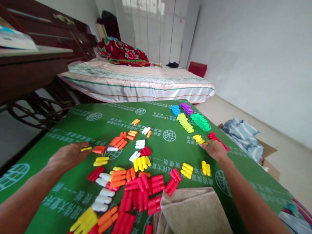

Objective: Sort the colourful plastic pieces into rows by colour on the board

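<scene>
My left hand [69,155], at the left of the green board [156,113], pinches a small yellow rounded plastic stick [86,149]. Just beside its fingertips lie orange sticks [99,149]. At the right, my right hand [214,149] has its fingers closed at the near end of a short row of yellow sticks [198,139]; a yellow end shows at the fingertips. Close to that hand runs a row of red sticks [218,141]. Loose red sticks [141,190], white sticks [103,199] and other yellow sticks [141,163] lie heaped in the middle and front.
Neat rows of lime sticks [185,123], green sticks [200,122], blue sticks [175,110] and purple sticks [186,109] lie at the far right. A folded beige cloth [192,209] covers the front edge. Beyond stands a bed [136,84]; a cardboard box [271,169] is on the floor.
</scene>
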